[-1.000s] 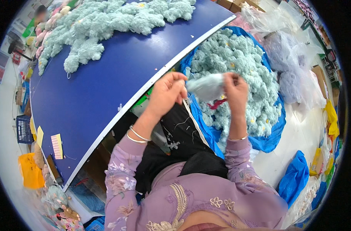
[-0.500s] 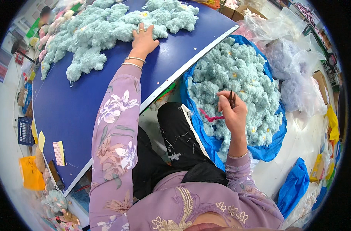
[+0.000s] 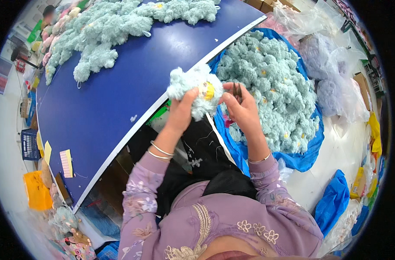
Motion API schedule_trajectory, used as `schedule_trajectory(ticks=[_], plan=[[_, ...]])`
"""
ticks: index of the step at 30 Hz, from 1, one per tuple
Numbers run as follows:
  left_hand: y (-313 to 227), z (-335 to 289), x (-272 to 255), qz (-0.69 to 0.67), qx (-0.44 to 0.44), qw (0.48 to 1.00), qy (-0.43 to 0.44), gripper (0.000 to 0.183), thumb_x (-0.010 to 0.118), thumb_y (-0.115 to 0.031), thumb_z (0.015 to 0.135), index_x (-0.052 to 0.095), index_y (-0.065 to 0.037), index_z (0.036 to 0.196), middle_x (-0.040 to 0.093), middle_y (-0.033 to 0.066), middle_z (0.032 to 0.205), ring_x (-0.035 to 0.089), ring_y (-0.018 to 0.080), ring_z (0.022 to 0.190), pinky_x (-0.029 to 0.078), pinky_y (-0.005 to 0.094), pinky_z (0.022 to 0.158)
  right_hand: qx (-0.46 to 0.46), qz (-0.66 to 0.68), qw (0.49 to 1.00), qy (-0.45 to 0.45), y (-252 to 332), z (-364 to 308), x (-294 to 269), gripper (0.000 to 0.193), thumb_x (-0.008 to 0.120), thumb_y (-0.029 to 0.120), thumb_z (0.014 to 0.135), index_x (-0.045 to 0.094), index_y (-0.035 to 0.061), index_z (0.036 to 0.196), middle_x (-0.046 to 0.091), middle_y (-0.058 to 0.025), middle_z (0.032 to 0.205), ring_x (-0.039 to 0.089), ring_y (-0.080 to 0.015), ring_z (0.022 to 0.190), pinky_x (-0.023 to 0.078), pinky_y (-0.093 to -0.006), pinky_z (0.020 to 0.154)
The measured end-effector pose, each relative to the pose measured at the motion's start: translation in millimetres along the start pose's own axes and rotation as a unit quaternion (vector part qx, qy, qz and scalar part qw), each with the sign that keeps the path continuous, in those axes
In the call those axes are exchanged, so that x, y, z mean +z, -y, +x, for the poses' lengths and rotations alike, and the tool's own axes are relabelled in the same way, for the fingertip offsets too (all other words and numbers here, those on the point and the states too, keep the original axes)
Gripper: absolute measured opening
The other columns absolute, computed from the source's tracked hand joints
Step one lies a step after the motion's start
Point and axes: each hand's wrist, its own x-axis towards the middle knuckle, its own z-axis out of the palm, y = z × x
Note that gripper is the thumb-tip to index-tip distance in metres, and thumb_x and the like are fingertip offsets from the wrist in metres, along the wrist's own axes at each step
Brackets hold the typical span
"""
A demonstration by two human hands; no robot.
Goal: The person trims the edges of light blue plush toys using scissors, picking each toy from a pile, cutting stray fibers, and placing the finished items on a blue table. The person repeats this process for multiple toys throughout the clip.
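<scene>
Over the table's edge, my left hand (image 3: 182,110) grips a fluffy pale blue-green plush toy (image 3: 189,86) with a yellow patch facing me. Close beside its right side is my right hand (image 3: 244,108), closed around small dark thread snips (image 3: 237,92) whose tips point up. A bit of bright pink cord hangs below that hand. Many similar plush toys (image 3: 115,26) lie heaped on the far part of the blue table (image 3: 141,82). More of them fill a large blue bag (image 3: 307,158) to my right.
Clear plastic bags (image 3: 331,82) of lilac plush stand beyond the blue bag. A crumpled blue sheet (image 3: 333,195) lies on the floor at right. At left are a blue crate (image 3: 30,145) and an orange bag (image 3: 37,190). A person (image 3: 49,15) is at the far left.
My left hand has come back from the heap on the table with one plush toy. My right hand has moved left and up toward it, still holding the snips.
</scene>
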Motion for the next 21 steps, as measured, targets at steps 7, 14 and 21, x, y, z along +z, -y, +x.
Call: schedule_trajectory(ticks=[7, 14, 21], plan=[[22, -44, 23, -0.112, 0.024, 0.993, -0.036, 0.039, 0.054, -0.018, 0.096, 0.045, -0.001, 0.131, 0.056, 0.0087, 0.124, 0.056, 0.0169, 0.112, 0.046, 0.0331, 0.095, 0.063, -0.038, 0.997, -0.001, -19, -6, 5, 0.055, 0.073, 0.027, 0.083, 0.048, -0.001, 0.123, 0.059, -0.0058, 0.097, 0.056, -0.0113, 0.089, 0.048, -0.0273, 0.077], [-2, -51, 3, 0.118, 0.02, 0.992, -0.03, 0.039, 0.065, -0.019, 0.09, 0.051, 0.0, 0.121, 0.059, 0.0049, 0.109, 0.056, 0.0095, 0.093, 0.048, 0.0243, 0.079, 0.038, -0.039, 0.999, 0.008, -12, -8, -1, 0.063, 0.079, 0.029, 0.076, 0.051, -0.0066, 0.12, 0.063, -0.0117, 0.106, 0.06, -0.0148, 0.094, 0.049, -0.028, 0.081], [-17, -45, 0, 0.209, -0.024, 0.978, 0.005, 0.015, 0.07, -0.017, 0.088, 0.063, -0.004, 0.092, 0.057, -0.0064, 0.077, 0.048, 0.0004, 0.065, 0.039, 0.0168, 0.057, 0.071, -0.022, 0.996, 0.039, -8, -5, -15, 0.054, 0.075, 0.028, 0.08, 0.055, -0.0059, 0.117, 0.064, -0.0102, 0.105, 0.059, -0.0131, 0.094, 0.047, -0.0275, 0.083]])
